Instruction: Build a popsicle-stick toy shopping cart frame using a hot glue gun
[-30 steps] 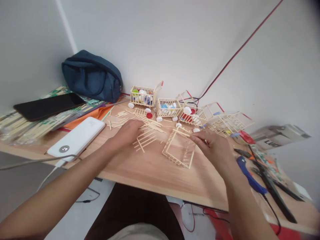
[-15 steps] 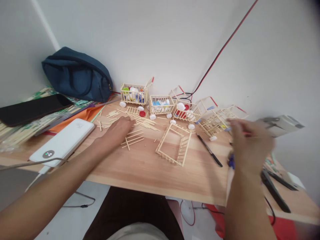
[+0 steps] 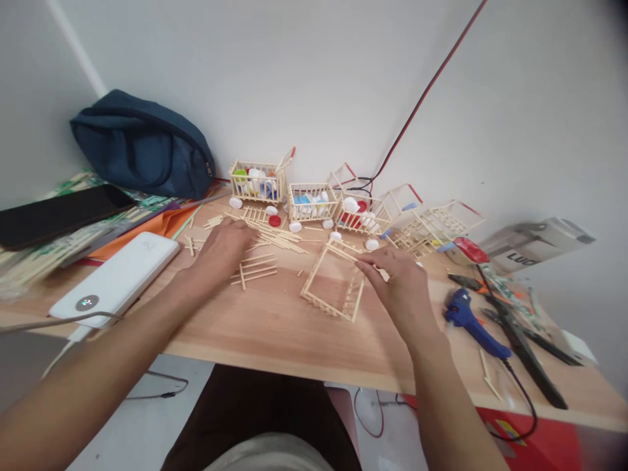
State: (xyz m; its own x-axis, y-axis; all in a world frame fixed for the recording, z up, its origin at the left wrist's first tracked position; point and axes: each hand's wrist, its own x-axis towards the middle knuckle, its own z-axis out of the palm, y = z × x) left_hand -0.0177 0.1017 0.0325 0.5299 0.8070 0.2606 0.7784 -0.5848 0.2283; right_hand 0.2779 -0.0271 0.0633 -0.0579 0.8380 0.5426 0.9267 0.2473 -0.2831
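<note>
My left hand (image 3: 224, 247) rests over a pile of loose bamboo sticks (image 3: 282, 239), its fingers curled down; whatever lies beneath the fingertips is hidden. Just below it is a small stick grid (image 3: 258, 269). My right hand (image 3: 400, 288) pinches the upper right corner of an open rectangular stick frame (image 3: 324, 305) between thumb and forefinger. The frame lies on the table, short sticks along two sides. Behind stand small stick carts: one cart (image 3: 258, 183) with colourful caps, a second (image 3: 311, 204) with blue and white pieces, a third (image 3: 363, 216) with red and white ones.
A blue glue gun (image 3: 473, 320), long black tool (image 3: 527, 356) and red-topped item (image 3: 471, 250) lie on the right. Another cart (image 3: 432, 229) leans at the back. On the left are a white power bank (image 3: 118, 278), a phone (image 3: 63, 212) and a blue bag (image 3: 142, 147).
My right hand has moved left and down from above the tools to the stick frame's corner, now covering the black pen's spot. My left hand stays over the sticks. The view has shifted slightly.
</note>
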